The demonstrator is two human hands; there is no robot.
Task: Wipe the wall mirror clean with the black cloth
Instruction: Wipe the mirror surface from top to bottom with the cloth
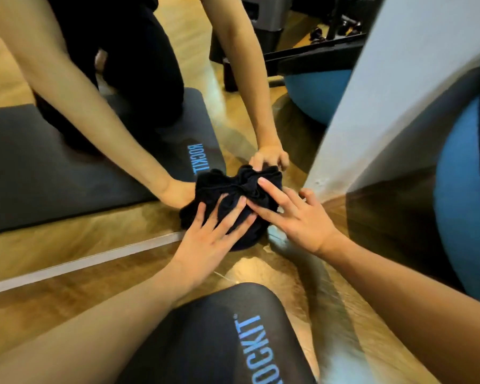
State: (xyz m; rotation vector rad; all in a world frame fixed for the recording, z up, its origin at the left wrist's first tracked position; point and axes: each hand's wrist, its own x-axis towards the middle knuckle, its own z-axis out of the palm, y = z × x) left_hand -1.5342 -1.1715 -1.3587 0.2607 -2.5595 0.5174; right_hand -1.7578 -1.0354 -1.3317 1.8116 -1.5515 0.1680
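Wall mirror [67,189] at left, reflecting both arms. Left hand [205,239] fingers straight, spread, pressing bunched black cloth [241,189] against mirror base near floor. Right hand [297,217] also flat, fingers extended on cloth.

Single head-worn wide-angle view, looking forward and steeply down, close over both hands at mirror [67,167] base where it meets the floor [81,278]. Mirror's reflection fills upper left. Strong edge distortion.
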